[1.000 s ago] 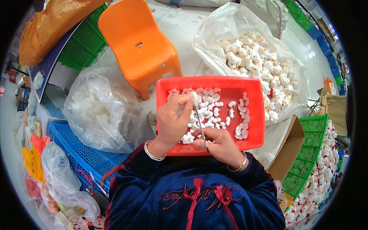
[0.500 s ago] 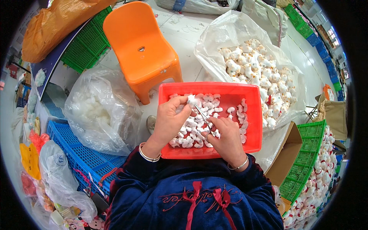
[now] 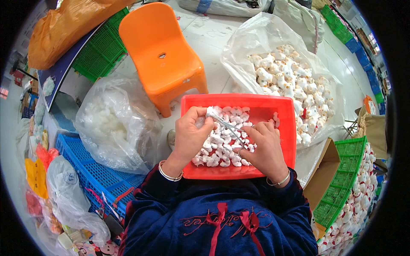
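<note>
- Left hand (image 3: 192,134) pinches a white piece (image 3: 209,111) over the red tray (image 3: 288,147).
- Right hand (image 3: 267,147) grips a metal tool (image 3: 230,126), its tip at the piece, which looks partway worked.
- Loose pieces (image 3: 223,147) fill much of the tray; whether finished or waiting, one cannot tell.

1. The head camera, a wide fisheye, looked steeply down from the person's head.
2. Its picture was upright, with straight edges bowed toward a dark, rounded rim.
3. The left hand (image 3: 192,134), right hand (image 3: 265,147) and red tray (image 3: 289,136) lay near, about mid-frame; the floor (image 3: 209,32) extended farther off.
</note>
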The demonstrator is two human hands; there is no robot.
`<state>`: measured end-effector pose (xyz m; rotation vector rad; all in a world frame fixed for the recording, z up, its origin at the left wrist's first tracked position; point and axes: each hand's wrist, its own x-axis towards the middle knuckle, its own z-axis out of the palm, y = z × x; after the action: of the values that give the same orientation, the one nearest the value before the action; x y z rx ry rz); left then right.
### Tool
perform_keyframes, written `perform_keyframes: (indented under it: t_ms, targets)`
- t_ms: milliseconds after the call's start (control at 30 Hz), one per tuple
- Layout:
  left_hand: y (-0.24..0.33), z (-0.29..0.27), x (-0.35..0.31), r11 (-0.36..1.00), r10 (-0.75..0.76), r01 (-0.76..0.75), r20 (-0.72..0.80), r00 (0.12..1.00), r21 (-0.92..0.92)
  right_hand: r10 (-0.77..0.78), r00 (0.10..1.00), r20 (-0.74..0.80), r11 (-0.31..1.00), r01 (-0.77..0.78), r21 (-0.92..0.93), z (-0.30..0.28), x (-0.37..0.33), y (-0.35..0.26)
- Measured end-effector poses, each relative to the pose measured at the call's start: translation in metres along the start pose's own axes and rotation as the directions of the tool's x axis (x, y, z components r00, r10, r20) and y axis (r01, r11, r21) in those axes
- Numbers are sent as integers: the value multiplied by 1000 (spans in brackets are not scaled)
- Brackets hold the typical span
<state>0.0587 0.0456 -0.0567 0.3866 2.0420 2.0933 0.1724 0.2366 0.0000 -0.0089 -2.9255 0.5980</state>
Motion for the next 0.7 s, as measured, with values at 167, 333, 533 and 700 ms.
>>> perform_keyframes:
  t_ms: [167,333,533,700]
  targets:
    - [-1,6,-3,998,-26,29,44,999,-64,9,994,109,997,-17,75,7,-3,3]
    - [6,12,-3,990,-38,49,84,996,-134,46,989,138,975,-74,208,15,1,-2]
    - [0,-5,5,981,-118,132,103,988,-142,-39,988,151,990,18,142,-1,-6,11]
    - [12,-4,2,986,-116,130,130,985,-105,-83,996,20,979,78,189,-15,5,18]
